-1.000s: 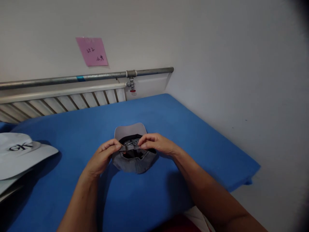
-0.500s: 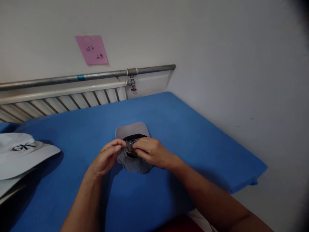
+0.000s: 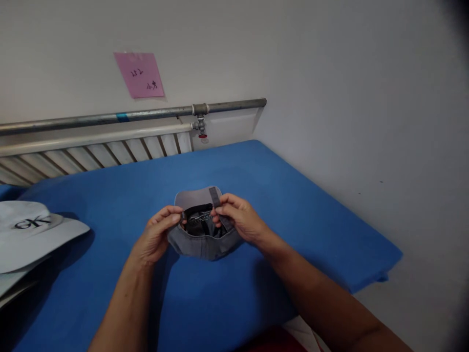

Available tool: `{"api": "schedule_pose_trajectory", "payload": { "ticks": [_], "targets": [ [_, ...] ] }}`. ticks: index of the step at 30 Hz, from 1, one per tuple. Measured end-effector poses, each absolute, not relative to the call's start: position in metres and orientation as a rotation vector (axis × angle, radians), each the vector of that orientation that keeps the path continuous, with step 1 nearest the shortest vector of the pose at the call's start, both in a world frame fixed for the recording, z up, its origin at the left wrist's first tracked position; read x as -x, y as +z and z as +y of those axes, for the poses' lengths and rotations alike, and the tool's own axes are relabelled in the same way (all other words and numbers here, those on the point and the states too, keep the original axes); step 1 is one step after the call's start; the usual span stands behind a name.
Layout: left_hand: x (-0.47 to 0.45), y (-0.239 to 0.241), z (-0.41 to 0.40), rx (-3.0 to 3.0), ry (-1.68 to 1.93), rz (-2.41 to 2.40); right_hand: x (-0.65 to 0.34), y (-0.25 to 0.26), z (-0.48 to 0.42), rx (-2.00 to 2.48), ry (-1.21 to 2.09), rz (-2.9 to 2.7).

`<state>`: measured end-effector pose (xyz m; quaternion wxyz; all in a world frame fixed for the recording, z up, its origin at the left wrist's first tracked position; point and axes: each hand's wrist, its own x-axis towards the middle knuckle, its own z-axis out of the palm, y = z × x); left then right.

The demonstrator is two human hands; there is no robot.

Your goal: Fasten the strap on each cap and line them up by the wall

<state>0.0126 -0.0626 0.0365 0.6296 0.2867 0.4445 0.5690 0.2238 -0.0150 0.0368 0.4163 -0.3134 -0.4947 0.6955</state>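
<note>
A grey baseball cap (image 3: pixel 205 248) lies on the blue-covered table (image 3: pixel 293 215), its brim pointing away from me and its dark inside showing. My left hand (image 3: pixel 156 234) pinches the left end of the cap's back strap, where a small dark buckle shows at the fingertips. Between the thumb and fingers of my right hand (image 3: pixel 240 217) is the cap's grey strap (image 3: pixel 214 195), its free end sticking up past the fingers over the brim. The two strap ends are apart, with the cap's back opening between them.
Several stacked caps, a white one (image 3: pixel 32 234) with black letters on top, sit at the left. Behind the table run a white radiator (image 3: pixel 91 155) and a metal pipe (image 3: pixel 154 115) with a red-handled valve (image 3: pixel 202 135). A pink note (image 3: pixel 141 76) hangs on the wall.
My hands have moved apart, and the strap that was together between them is now separated. The cap's back opening has widened, and the strap's free end now shows in my right hand.
</note>
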Motion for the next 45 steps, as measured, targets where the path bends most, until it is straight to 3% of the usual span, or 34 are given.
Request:
{"api": "schedule_pose_trajectory", "payload": {
  "ticks": [11, 22, 45],
  "targets": [
    [-0.011, 0.037, -0.065, -0.775, 1.232, 1.032, -0.243, 0.051, -0.001, 0.582, 1.951, -0.873],
    [-0.016, 0.036, -0.064, -0.815, 1.208, 1.02, -0.216, 0.039, -0.023, 0.737, 2.001, -1.177],
    [-0.024, 0.037, -0.067, -0.92, 1.102, 0.966, -0.209, 0.029, -0.021, 0.844, 2.239, -1.233]
  ]
}}
